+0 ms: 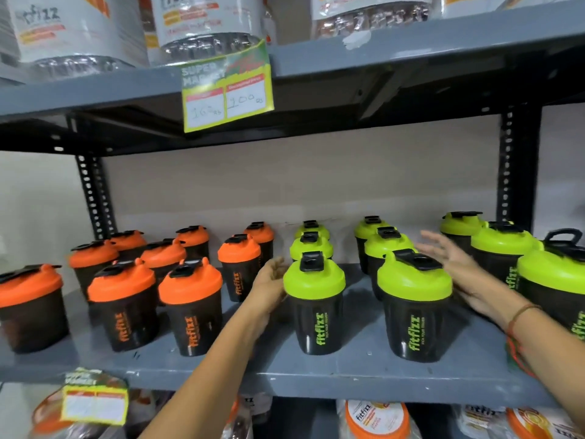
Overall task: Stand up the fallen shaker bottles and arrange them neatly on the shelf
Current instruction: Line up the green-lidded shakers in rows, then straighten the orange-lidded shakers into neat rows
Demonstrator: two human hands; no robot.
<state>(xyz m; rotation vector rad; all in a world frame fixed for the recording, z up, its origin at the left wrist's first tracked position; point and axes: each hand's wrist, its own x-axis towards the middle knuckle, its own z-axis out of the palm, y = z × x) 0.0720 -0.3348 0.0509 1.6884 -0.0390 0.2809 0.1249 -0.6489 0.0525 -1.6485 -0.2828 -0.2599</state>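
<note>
Black shaker bottles stand upright in rows on the grey shelf (354,372). Orange-lidded ones (190,308) fill the left half, green-lidded ones (414,305) the right. My left hand (269,280) rests flat against the left side of the front green-lidded bottle (315,305), fingers spread, not wrapped around it. My right hand (456,264) hovers open, fingers extended, between the middle green row and the right green row (503,248), just behind the front bottle there. No bottle lies on its side in view.
A shelf above (380,55) holds large white tubs and carries a green price tag (226,93). Black perforated uprights (91,198) stand at both back corners. Jars and a price tag (95,403) sit on the shelf below.
</note>
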